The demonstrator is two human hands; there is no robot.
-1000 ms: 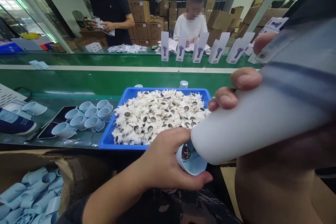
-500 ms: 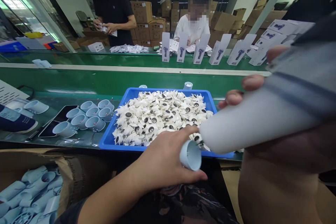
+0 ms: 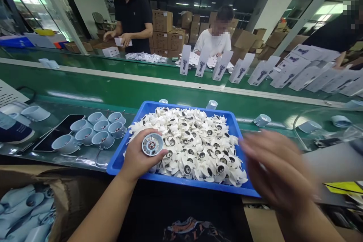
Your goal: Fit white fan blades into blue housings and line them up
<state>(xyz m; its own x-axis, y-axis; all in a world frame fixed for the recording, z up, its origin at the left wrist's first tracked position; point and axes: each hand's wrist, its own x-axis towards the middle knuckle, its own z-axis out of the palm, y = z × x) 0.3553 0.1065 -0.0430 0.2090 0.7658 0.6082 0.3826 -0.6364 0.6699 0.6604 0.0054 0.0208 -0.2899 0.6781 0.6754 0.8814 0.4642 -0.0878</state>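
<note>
A light blue cylindrical housing (image 3: 152,145) is gripped in my left hand (image 3: 136,155), its round opening facing me and a small motor part visible inside. Beneath and beside that hand, a blue tray (image 3: 211,186) holds a heap of white fan blades (image 3: 187,140), many with dark round hubs. My right hand (image 3: 278,166) is at the tray's right edge, smeared by motion, so its fingers and anything in them are unclear. Just behind it lies a pale grey cylindrical object (image 3: 334,160), partly hidden by the hand.
Several blue housings (image 3: 85,136) stand at the left by a dark flat panel (image 3: 58,132). A cardboard box (image 3: 64,200) of blue parts is lower left. More housings (image 3: 262,120) line the green belt (image 3: 119,87). White boxes (image 3: 222,66) and people are beyond.
My left hand has moved left and up with the housing, which now faces me. My right hand has let go of the large pale cylinder and come nearer the tray. The view has shifted.
</note>
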